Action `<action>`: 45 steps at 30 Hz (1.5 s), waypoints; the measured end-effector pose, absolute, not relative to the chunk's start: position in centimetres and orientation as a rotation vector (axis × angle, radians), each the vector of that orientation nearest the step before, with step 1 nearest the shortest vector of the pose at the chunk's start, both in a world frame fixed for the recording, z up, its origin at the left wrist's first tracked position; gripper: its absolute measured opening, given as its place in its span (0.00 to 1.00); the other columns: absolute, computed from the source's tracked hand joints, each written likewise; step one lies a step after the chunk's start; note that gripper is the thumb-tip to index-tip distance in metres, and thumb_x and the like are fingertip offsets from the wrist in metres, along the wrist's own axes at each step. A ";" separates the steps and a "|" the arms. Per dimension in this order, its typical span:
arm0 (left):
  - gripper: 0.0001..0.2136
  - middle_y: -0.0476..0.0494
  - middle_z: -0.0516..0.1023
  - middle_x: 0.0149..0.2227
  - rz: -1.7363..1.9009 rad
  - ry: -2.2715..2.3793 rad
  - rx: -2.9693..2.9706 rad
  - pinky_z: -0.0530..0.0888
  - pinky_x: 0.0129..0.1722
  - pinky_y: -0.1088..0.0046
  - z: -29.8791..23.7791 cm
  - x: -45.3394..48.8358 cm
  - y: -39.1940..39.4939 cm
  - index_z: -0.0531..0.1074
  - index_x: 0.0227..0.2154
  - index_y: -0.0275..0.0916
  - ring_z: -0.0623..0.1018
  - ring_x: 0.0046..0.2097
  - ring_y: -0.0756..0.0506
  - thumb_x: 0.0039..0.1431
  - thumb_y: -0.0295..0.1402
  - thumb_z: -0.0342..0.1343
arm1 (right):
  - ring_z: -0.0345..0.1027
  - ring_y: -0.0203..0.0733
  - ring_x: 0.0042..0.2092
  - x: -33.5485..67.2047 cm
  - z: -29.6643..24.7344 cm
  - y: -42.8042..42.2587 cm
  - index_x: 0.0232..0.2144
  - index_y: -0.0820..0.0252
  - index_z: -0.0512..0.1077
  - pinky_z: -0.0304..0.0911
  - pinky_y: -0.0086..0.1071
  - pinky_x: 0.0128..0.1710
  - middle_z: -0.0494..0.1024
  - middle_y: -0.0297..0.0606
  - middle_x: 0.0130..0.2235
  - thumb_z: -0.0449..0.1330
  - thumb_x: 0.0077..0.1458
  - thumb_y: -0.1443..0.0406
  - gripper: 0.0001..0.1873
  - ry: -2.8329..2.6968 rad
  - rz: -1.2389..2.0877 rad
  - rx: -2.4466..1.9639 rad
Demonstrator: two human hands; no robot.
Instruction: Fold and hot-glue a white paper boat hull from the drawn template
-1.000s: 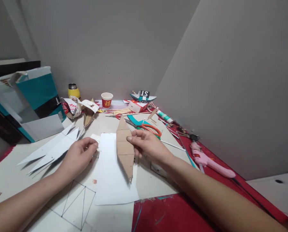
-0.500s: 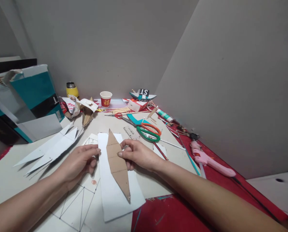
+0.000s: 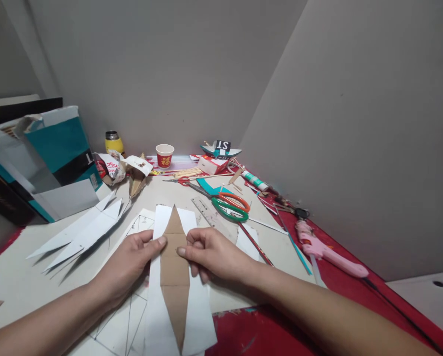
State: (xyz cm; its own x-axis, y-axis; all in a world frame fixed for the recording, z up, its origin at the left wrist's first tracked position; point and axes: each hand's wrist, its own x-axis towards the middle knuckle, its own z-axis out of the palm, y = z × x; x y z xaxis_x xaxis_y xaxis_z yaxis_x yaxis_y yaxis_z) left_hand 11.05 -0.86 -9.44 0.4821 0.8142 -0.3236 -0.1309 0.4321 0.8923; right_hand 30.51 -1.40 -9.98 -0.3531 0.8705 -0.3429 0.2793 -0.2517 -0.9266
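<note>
A brown cardboard piece (image 3: pixel 174 272), pointed at both ends and crossed by several lines, lies lengthwise over a white card sheet (image 3: pixel 202 316). My left hand (image 3: pixel 141 252) pinches the sheet's left edge, its thumb reaching the brown piece's edge. With thumb on top and fingers curled at the right edge, my right hand (image 3: pixel 210 252) clasps the brown piece together with the sheet. Beneath them, partly covered, is a paper with drawn lines (image 3: pixel 132 309).
Scissors with orange and green handles (image 3: pixel 230 205) and a clear ruler (image 3: pixel 210 212) lie beyond my hands. White pointed cutouts (image 3: pixel 83 232) lie left, before a teal box (image 3: pixel 61 153). A pink glue gun (image 3: pixel 328 254) rests right; a paper cup (image 3: pixel 165 155) stands behind.
The brown piece has turned from slanted to nearly straight along the white sheet. My left thumb has moved right onto its edge, and both pieces sit closer to me.
</note>
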 end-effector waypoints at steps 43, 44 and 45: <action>0.35 0.46 0.81 0.29 0.846 1.142 1.190 0.75 0.35 0.68 -8.4 9.6 1.3 0.58 0.60 0.38 0.81 0.34 0.42 0.50 0.34 0.64 | 0.70 0.39 0.31 36.7 -6.5 5.9 0.35 0.59 0.65 0.63 0.30 0.29 0.75 0.38 0.32 0.52 0.56 0.58 0.10 -1.901 1.077 -1.511; 0.34 0.45 0.81 0.30 0.840 1.135 1.202 0.74 0.35 0.69 -8.5 9.6 1.3 0.57 0.60 0.38 0.81 0.34 0.42 0.51 0.34 0.64 | 0.70 0.39 0.31 36.3 -6.5 5.7 0.35 0.58 0.65 0.63 0.30 0.28 0.75 0.37 0.31 0.54 0.55 0.57 0.11 -1.776 1.186 -1.462; 0.34 0.45 0.81 0.31 0.835 1.122 1.207 0.74 0.35 0.69 -8.6 9.6 1.3 0.57 0.61 0.38 0.81 0.34 0.42 0.51 0.34 0.63 | 0.69 0.38 0.29 35.8 -6.4 5.5 0.36 0.58 0.65 0.61 0.29 0.27 0.75 0.36 0.29 0.56 0.53 0.57 0.12 -1.661 1.267 -1.429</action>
State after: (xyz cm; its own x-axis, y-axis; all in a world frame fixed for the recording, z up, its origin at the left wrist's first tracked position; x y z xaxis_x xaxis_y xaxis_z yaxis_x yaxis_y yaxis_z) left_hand 9.61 1.26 -8.59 0.2705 0.9400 -0.2077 0.0702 0.1959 0.9781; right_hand 35.82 5.54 -6.45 -0.2393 0.9611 -0.1382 0.3874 -0.0360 -0.9212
